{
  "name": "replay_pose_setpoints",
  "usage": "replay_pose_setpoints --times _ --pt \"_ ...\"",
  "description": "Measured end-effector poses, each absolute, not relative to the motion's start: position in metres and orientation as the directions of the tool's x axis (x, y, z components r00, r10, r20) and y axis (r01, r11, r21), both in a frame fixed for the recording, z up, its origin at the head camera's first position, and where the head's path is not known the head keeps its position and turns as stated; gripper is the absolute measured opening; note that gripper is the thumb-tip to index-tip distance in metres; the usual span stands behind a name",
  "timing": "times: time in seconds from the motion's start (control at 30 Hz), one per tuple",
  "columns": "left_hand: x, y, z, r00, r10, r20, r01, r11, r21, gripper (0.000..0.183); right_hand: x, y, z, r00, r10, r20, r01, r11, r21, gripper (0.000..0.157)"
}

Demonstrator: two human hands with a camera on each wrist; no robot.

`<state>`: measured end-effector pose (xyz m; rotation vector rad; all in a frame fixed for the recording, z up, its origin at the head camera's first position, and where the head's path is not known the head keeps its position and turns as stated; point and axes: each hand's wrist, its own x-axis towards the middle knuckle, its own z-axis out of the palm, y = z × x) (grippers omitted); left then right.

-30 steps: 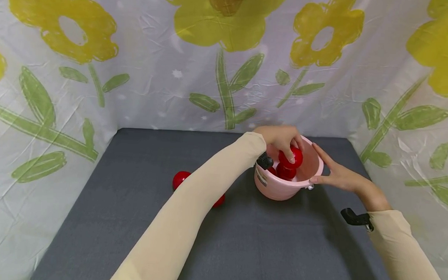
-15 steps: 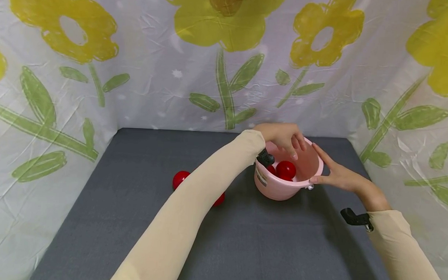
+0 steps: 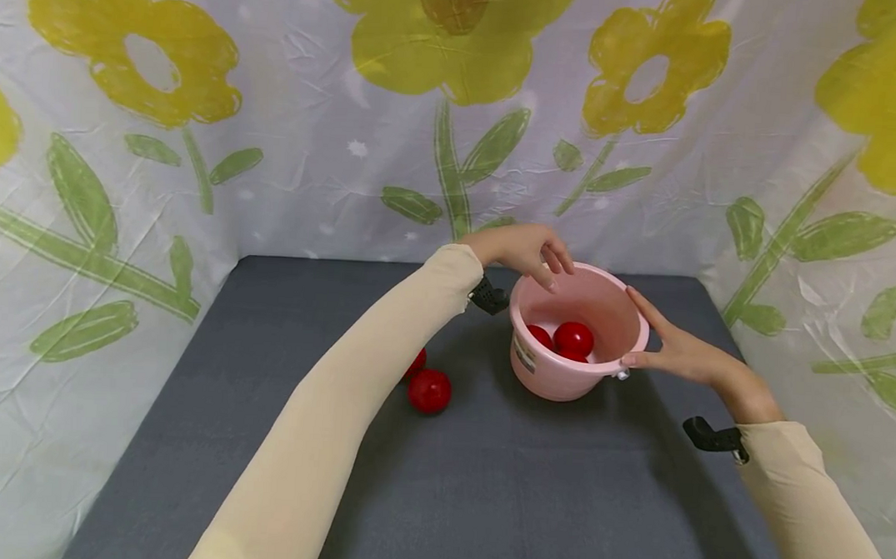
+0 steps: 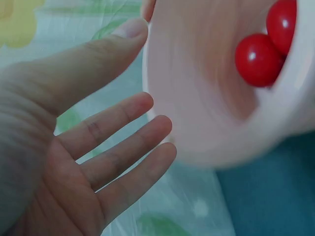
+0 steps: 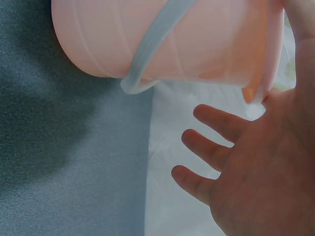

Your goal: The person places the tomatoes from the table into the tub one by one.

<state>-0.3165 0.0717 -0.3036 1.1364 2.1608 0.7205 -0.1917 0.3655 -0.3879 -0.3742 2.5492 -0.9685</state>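
My left hand (image 3: pixel 523 251) is over the left rim of a pink bucket (image 3: pixel 559 380), its fingers loosely spread and holding nothing. Inside the bucket lie glossy red balls, one plainly visible (image 3: pixel 574 340) and another beside it (image 3: pixel 540 336). At the bucket's right side, my right hand (image 3: pixel 677 354) touches the rim with thumb and index finger stretched apart. Its other fingers (image 5: pixel 211 150) extend freely beside the bucket in the right wrist view. Left of the bucket a red ball (image 3: pixel 430 391) rests on the table, with a second ball (image 3: pixel 416 364) partly hidden by my left sleeve.
The bucket stands on a dark grey table (image 3: pixel 529 491), toward its back right. Its pale handle (image 5: pixel 152 44) hangs down the side. A flower-printed curtain (image 3: pixel 310 173) encloses the table at the back and both sides.
My left hand let go of a red ball inside the bucket, then rose and moved left toward the rim. The left sleeve now covers a table ball seen before. My right hand stayed put.
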Motion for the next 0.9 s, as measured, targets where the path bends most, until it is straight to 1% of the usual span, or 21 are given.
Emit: replay_pose_setpoints --times 0.2,0.53,0.6,0.9 --pt "-0.324 0.042 -0.305 -0.518 0.831 -0.202 0.542 0.502 0.674 0.041 -0.191 0.365 -0.387 -0.890 -0.383 -0.248 -0.121 0.722 -0.681 0.112" --pt "-0.323 -0.019 -0.322 -0.603 0.773 -0.198 0.495 0.557 0.667 0.042 -0.190 0.364 -0.386 -0.892 -0.378 -0.249 -0.117 0.722 -0.682 0.112" --pt "-0.321 -0.033 -0.328 -0.611 0.765 -0.206 0.492 0.570 0.658 0.042 -0.190 0.364 -0.387 -0.892 -0.379 -0.248 -0.118 0.722 -0.681 0.112" --pt "-0.305 -0.088 -0.369 -0.602 0.753 -0.265 0.454 0.596 0.663 0.045 -0.189 0.364 -0.388 -0.889 -0.393 -0.234 -0.128 0.705 -0.698 0.112"
